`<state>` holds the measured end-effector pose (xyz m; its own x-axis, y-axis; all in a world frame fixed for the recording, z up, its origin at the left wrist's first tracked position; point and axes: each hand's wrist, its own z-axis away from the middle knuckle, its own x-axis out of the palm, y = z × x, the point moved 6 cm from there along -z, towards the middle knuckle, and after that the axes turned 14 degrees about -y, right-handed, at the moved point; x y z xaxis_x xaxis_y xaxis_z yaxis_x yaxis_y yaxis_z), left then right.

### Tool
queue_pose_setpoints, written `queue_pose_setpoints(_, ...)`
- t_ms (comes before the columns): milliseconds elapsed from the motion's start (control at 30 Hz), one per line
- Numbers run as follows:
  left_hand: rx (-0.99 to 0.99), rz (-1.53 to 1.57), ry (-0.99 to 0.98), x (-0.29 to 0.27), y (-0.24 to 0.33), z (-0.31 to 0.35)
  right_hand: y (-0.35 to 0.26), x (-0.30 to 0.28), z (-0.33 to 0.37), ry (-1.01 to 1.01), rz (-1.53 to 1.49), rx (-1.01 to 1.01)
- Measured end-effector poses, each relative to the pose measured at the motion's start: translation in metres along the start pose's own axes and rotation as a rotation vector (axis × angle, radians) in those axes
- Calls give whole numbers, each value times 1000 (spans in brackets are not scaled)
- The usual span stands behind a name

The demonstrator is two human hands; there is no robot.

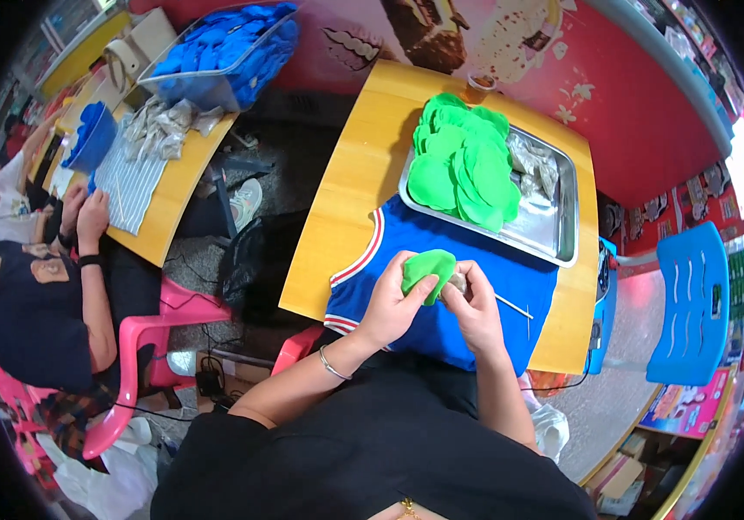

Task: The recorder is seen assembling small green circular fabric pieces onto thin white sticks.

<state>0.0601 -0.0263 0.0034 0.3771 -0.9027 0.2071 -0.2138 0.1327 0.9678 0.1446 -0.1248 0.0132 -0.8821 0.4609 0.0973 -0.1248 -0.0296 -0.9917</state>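
Note:
My left hand (386, 303) is closed on a bright green fabric piece (429, 264), its thumb pressed on the front. At the right side of that piece, my right hand (476, 310) pinches a small grey-brown packet (458, 282), mostly hidden by the fingers. Both hands are above a blue sleeveless jersey (510, 269) spread over the table. A thin white stick (513, 306) lies on the jersey beside my right hand. Beyond it, a metal tray (576, 208) bears a heap of green rounded fabric pieces (463, 165) and several clear packets (534, 165).
The yellow wooden table (320, 243) has a small cup (480, 84) at its far edge. To the left, a person (34, 303) works at another table with a blue-filled clear bin (220, 69) and more packets (168, 126). A blue chair (692, 303) stands right.

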Motion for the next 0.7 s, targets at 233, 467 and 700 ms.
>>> queue_pose_setpoints(233, 30, -41, 4, 9, 4, 0, -22, -1, -7, 177, 415, -200)
queue_pose_setpoints(467, -49, 566, 50, 17, -8, 0, -31, 2, -3, 262, 332, -291)
queue_pose_setpoints(700, -27, 678, 107, 10, -15, -1, -40, 4, -1, 179, 544, -235)
